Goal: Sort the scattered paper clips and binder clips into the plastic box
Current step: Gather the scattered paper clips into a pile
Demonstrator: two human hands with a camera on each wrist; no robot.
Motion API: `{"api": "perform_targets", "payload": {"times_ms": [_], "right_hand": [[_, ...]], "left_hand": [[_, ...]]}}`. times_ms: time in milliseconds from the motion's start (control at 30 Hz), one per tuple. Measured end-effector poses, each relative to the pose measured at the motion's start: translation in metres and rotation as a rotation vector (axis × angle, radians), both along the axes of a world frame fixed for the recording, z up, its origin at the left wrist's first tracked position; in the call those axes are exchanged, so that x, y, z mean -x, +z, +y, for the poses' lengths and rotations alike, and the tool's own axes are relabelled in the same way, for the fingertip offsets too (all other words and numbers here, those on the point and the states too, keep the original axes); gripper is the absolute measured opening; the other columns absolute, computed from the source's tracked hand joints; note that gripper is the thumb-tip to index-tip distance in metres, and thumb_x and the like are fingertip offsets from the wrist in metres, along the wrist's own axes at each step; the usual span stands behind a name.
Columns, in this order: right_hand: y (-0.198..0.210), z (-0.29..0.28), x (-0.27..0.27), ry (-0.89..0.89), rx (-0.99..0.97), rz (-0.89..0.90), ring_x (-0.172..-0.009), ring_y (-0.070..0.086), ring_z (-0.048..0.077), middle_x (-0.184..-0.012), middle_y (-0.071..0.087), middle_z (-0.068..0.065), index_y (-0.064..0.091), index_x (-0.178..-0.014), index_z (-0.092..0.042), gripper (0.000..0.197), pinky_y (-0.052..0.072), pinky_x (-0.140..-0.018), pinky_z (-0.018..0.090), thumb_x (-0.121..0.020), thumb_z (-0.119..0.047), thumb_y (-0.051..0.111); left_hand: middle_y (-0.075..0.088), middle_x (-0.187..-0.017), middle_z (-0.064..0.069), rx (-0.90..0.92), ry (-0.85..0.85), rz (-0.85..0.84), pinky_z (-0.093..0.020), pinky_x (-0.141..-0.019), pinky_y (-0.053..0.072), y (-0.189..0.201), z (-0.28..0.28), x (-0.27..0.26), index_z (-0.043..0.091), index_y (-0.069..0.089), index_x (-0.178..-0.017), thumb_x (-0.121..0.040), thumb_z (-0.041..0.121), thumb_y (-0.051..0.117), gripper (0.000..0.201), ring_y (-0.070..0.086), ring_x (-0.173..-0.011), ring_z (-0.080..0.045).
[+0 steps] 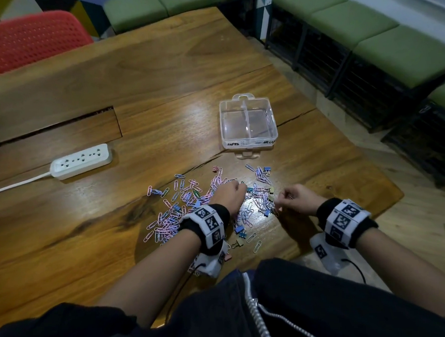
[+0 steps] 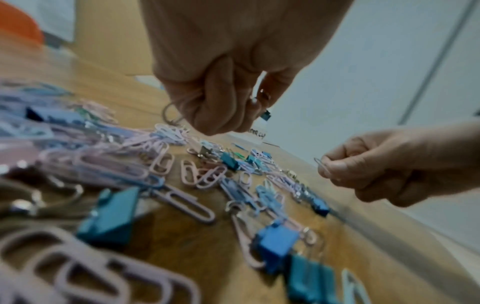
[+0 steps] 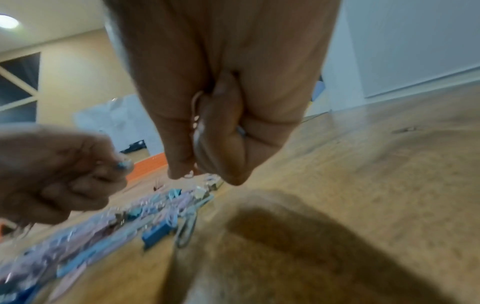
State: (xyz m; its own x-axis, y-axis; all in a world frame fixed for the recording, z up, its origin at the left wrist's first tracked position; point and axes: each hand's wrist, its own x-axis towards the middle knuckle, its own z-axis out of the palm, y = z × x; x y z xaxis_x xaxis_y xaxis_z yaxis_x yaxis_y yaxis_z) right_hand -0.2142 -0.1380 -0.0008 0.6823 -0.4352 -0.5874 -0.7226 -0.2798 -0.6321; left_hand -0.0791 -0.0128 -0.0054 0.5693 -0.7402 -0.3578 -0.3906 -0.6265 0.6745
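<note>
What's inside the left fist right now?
The left hand grips pink paper clips, a loop sticking out below the curled fingers, and pinches a teal binder clip. The fingers cover the palm, so their number is hidden.
</note>
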Motion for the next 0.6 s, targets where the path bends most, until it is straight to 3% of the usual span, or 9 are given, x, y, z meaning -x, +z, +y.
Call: {"api": "perform_targets", "payload": {"times_ms": [67, 167, 333, 467, 600], "right_hand": [[0.0059, -0.0027, -0.0002, -0.072, -0.076, -0.03, -0.047, 0.04, 0.007, -0.062, 0.046, -0.002, 0.047, -0.071, -0.016, 0.02, 0.034, -0.04, 0.014, -0.089, -0.02, 0.054], [0.0098, -0.0056, -0.0005, -0.15, -0.15, -0.071, -0.031, 0.035, -0.002, -0.058, 0.04, -0.002, 0.046, -0.074, -0.014, 0.018, 0.029, -0.032, 0.011, -0.092, -0.018, 0.048], [0.0087, -0.0057, -0.0004, -0.246, -0.236, -0.157, -0.031, 0.038, -0.001, -0.066, 0.05, 0.002, 0.048, -0.073, -0.013, 0.017, 0.029, -0.03, 0.011, -0.09, -0.013, 0.05], [0.0109, -0.0038, 0.0033, -0.399, -0.367, -0.281, -0.027, 0.037, 0.001, -0.058, 0.053, 0.006, 0.047, -0.068, -0.01, 0.021, 0.026, -0.027, 0.012, -0.087, -0.003, 0.052], [0.0089, -0.0058, 0.0069, -0.429, -0.399, -0.277, -0.028, 0.035, 0.002, -0.054, 0.053, 0.004, 0.048, -0.066, -0.01, 0.021, 0.026, -0.027, 0.012, -0.085, -0.002, 0.053]], "left_hand": [[0.03, -0.056, 0.002, 0.042, 0.049, 0.063, -0.024, -0.05, 0.018, 0.0013, -0.0011, -0.003, 0.017, 0.028, -0.054, -0.096, 0.02, 0.036, 0.043, 0.026, -0.051, -0.012], [0.03, -0.056, 0.001, 0.05, 0.061, 0.15, -0.024, -0.05, 0.019, 0.0011, -0.002, -0.0047, 0.016, 0.03, -0.053, -0.095, 0.02, 0.04, 0.043, 0.026, -0.05, -0.013], [0.038, -0.061, 0.003, 0.057, 0.072, 0.219, -0.023, -0.05, 0.028, -0.0012, -0.0004, -0.0011, 0.017, 0.038, -0.06, -0.094, 0.024, 0.047, 0.036, 0.033, -0.052, -0.01], [0.048, -0.06, 0.0, 0.15, 0.187, 0.505, -0.014, -0.036, 0.029, 0.0028, 0.0046, 0.0007, 0.016, 0.046, -0.064, -0.091, 0.013, 0.048, 0.028, 0.037, -0.037, -0.005], [0.05, -0.062, -0.005, 0.22, 0.303, 0.723, -0.01, -0.028, 0.025, 0.0063, 0.0066, -0.0005, 0.013, 0.044, -0.065, -0.088, 0.002, 0.042, 0.025, 0.034, -0.026, -0.001]]}}
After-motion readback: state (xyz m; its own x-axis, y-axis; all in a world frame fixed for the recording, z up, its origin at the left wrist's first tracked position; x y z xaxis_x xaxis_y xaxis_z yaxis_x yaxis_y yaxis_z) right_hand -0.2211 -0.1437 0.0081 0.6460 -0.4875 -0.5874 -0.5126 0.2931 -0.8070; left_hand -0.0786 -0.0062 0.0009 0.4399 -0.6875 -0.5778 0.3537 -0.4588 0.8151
